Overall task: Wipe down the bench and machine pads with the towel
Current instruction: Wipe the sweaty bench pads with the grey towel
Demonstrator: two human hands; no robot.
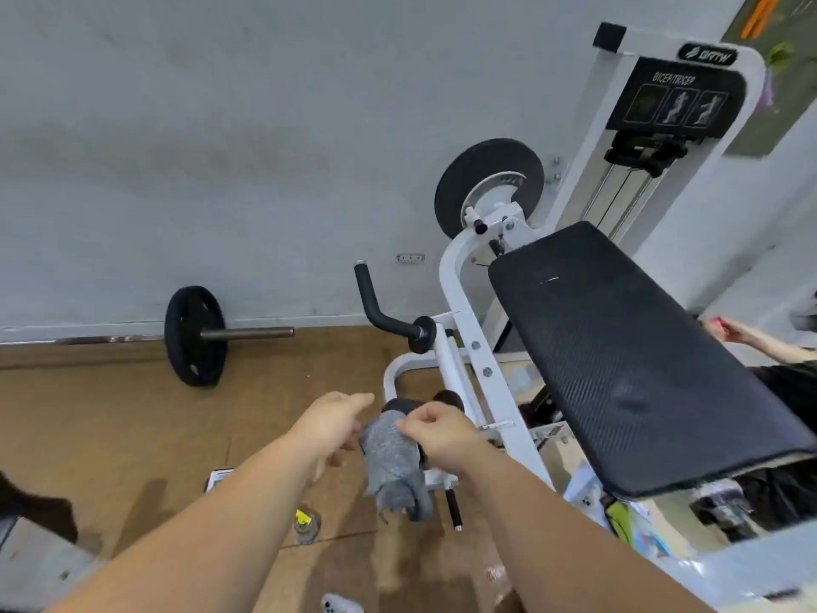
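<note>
While you hold the grey towel (391,457) low in front of you, your right hand (435,433) pinches its top edge with bent fingers. Your left hand (331,420) sits just beside the towel and touches its side, but it is too hard to see if it grips or only touches. The towel hangs down by the low part of the machine, near two small dark pads (395,405), and what is under it is hidden. So you look to be between wipes, getting the towel ready. The big black pad (641,360) is up on your right, well apart from the towel, and it looks like its turn is next. To reach it, lift the towel up past the white frame (460,303), lay it flat on the pad and rub from end to end. Mind the black handle (380,311) that sticks out beside the frame; your arm could bump it. Someone else's arm (751,340) reaches in near the far side of the big black pad, so go slow there. A bottle (307,526) stands on the floor near your left arm, and a weight plate (192,336) on a bar rests by the wall.
</note>
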